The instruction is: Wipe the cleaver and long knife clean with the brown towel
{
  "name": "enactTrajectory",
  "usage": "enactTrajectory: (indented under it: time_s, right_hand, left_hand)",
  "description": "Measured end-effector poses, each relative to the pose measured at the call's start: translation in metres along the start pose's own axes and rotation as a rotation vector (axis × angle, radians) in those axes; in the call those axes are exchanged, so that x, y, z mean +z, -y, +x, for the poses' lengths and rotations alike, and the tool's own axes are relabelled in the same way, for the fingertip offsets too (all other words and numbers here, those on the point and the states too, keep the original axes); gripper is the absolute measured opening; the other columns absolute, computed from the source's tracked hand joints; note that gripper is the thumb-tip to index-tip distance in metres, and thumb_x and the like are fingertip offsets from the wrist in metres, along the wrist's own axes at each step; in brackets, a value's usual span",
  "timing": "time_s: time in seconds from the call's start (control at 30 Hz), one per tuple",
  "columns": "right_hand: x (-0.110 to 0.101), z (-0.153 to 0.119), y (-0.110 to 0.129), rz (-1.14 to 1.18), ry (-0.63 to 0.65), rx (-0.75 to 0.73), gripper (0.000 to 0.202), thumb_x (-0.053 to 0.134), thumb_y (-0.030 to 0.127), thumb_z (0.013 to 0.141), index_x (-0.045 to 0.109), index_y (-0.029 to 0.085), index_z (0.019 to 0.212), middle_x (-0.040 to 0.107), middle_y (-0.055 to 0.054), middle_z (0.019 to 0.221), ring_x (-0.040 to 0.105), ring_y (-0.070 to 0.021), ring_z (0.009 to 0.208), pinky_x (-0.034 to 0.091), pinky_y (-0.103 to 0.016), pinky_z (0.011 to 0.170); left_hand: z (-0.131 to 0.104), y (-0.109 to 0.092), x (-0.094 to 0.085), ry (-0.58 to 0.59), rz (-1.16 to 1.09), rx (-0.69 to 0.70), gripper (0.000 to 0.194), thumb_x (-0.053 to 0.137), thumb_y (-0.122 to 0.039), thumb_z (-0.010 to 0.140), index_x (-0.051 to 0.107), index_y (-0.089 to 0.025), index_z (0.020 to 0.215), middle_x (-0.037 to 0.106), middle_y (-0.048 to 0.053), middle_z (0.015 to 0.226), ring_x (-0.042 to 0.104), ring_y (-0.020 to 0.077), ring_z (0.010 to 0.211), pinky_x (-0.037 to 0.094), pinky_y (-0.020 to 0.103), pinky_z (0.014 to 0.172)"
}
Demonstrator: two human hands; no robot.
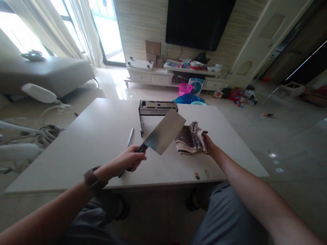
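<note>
My left hand (130, 159) is wrapped round the black handle of a cleaver (166, 131), whose broad blade slants up to the right above the white table. A folded brown and cream cloth (190, 140) is gripped at its right edge by my right hand (208, 144); the thumb and fingers are partly hidden behind it. Blade and cloth look close together, and I cannot tell if they touch. Partly behind my left hand lies a long thin rod-like tool (131, 136), its dark end showing near the front edge. Beyond the blade stands a slotted knife rack (158, 106).
Two small items, one a yellow and black piece (197, 175), lie near the front edge of the white table (95, 148). White-cushioned chairs (39, 92) stand at the left. Past the far edge are a pink basket (185, 88) and a TV cabinet (148, 77).
</note>
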State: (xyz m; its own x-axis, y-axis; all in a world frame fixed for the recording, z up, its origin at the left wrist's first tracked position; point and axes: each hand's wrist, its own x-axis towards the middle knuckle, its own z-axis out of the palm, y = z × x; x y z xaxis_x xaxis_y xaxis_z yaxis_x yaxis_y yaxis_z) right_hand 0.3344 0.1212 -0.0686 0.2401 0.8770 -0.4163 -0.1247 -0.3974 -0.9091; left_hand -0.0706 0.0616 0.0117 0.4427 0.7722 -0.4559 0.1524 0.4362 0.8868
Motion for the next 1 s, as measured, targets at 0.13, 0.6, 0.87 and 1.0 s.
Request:
enactTrajectory:
  time_s: [0.13,0.6,0.87,1.0]
  right_hand:
    - [-0.021,0.013,-0.003,-0.162,-0.209,0.067,0.011,0.053,0.031,0.084,0.052,0.023,0.077,0.063,-0.006,0.064,0.06,-0.0201,0.061,0.047,-0.03,0.058]
    - [0.002,0.015,-0.008,-0.539,-0.068,-0.186,0.038,0.088,0.015,0.053,0.064,0.02,0.082,0.065,0.002,0.071,0.056,-0.0159,0.071,0.045,-0.027,0.068]
    - [0.016,-0.008,-0.001,-0.577,0.177,-0.21,0.035,0.089,0.011,0.053,0.072,0.019,0.083,0.073,-0.003,0.079,0.064,-0.019,0.074,0.054,-0.031,0.072]
    - [0.026,-0.017,0.013,-0.614,0.041,-0.341,0.023,0.089,0.018,0.059,0.07,0.02,0.073,0.071,-0.003,0.077,0.06,-0.0183,0.078,0.051,-0.03,0.077]
  left_hand:
    - [-0.002,0.0,-0.003,-0.003,0.038,0.019,0.026,0.073,-0.028,0.07,0.049,-0.021,0.075,0.041,-0.01,0.046,0.034,0.0059,0.036,0.029,0.018,0.035]
    - [0.001,0.002,-0.002,-0.023,0.052,0.028,0.025,0.073,-0.029,0.071,0.05,-0.021,0.074,0.042,-0.009,0.046,0.036,0.0061,0.036,0.029,0.019,0.036]
    - [0.002,0.003,0.001,-0.003,0.052,0.008,0.027,0.074,-0.028,0.072,0.048,-0.021,0.072,0.043,-0.009,0.047,0.038,0.0063,0.036,0.03,0.019,0.036]
    - [0.006,0.007,0.007,-0.007,-0.069,0.027,0.028,0.074,-0.026,0.069,0.047,-0.022,0.073,0.038,-0.011,0.044,0.031,0.0052,0.035,0.025,0.017,0.035]
